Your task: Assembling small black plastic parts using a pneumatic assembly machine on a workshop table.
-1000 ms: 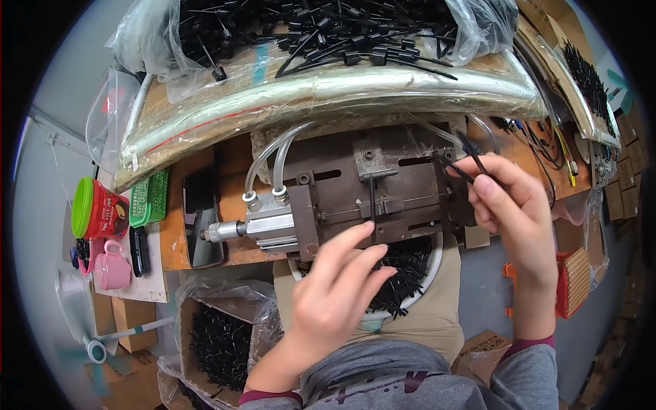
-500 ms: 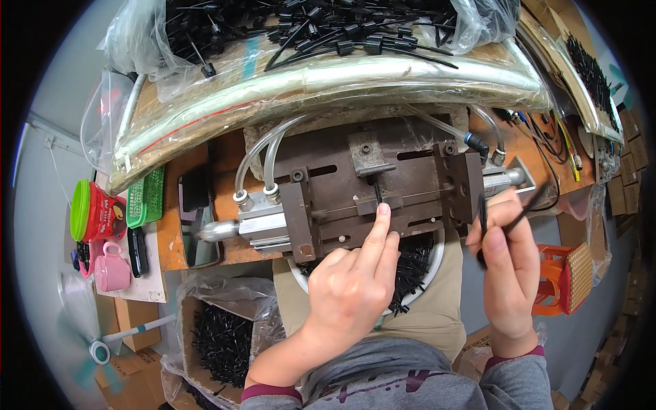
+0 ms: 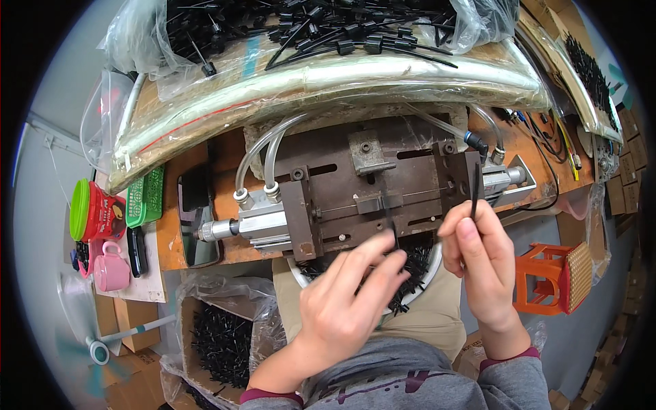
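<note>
A brown metal fixture [image 3: 410,176] with an air cylinder [image 3: 265,230] on its left and another cylinder [image 3: 501,179] on its right stands before me. My left hand [image 3: 352,301] hovers at the fixture's front edge, above the white bowl [image 3: 437,256] of black parts [image 3: 410,270]. Its fingers are apart and slightly blurred. Just past the fingertips is a thin dark smear, perhaps a black part in motion; I cannot tell whether it is touched. To the right, my right hand [image 3: 482,263] pinches a thin black rod [image 3: 476,188] upright between thumb and fingers.
Black stemmed parts [image 3: 342,34] lie heaped in a plastic-lined tray behind the fixture. A phone [image 3: 198,212], green basket [image 3: 145,195] and pink cup [image 3: 111,266] sit at left. Below are a lined carton [image 3: 225,342] of black pieces and a spinning fan [image 3: 99,352]. An orange stool [image 3: 547,277] stands right.
My left index finger has come off the black piece at the fixture's centre, and that hand has drawn back nearer me. My right hand has shifted slightly left, its rod now upright.
</note>
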`<state>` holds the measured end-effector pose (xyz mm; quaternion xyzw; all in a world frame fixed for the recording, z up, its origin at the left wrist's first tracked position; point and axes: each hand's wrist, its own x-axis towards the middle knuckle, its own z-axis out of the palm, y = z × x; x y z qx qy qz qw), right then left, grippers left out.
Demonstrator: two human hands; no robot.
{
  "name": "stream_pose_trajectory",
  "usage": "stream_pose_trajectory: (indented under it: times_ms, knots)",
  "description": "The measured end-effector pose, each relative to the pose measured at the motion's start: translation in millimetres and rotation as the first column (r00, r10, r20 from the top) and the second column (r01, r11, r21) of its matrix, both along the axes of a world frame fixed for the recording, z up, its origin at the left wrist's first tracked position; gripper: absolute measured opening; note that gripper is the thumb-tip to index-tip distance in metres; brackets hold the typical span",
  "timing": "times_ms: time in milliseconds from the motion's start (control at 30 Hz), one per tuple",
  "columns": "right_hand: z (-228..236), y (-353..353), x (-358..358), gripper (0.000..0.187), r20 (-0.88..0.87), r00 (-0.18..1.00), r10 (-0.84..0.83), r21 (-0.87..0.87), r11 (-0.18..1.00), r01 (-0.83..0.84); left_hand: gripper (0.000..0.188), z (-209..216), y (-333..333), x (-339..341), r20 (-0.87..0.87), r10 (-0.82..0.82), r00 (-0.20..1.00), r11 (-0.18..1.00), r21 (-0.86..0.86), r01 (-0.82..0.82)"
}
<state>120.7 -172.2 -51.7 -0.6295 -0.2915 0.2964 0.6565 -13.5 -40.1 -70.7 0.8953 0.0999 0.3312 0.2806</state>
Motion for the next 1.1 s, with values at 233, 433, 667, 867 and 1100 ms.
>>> stream_pose_trajectory:
  times_ms: [233, 433, 667, 867, 1100]
  knots:
    - [5, -5, 0, 0.035, -0.205, 0.976, 0.077, 0.161, 0.986, -0.044, 0.028, -7, 6, 13, -0.155, 0.072, 0.985, 0.962, 0.273, -0.027]
    - [17, -9, 7, 0.035, 0.525, 0.843, -0.116, 0.035, 0.993, 0.115, 0.031, -1, 7, 10, -0.214, 0.077, 0.974, 0.965, 0.263, -0.018]
    - [32, 15, 8, 0.015, -0.158, 0.963, 0.216, 0.020, 0.976, -0.216, 0.044, 22, 8, 8, 0.165, -0.117, 0.979, 0.991, -0.050, 0.126]
    - [44, 71, 53, 0.025, 0.542, 0.840, -0.021, 0.013, 1.000, 0.016, 0.036, 28, 15, -6, 0.167, 0.039, 0.985, 0.998, -0.047, -0.032]
    - [91, 141, 157, 0.033, 0.960, 0.152, 0.237, -0.261, 0.951, 0.165, 0.026, -2, 6, 3, -0.041, 0.060, 0.997, 0.994, 0.099, -0.056]
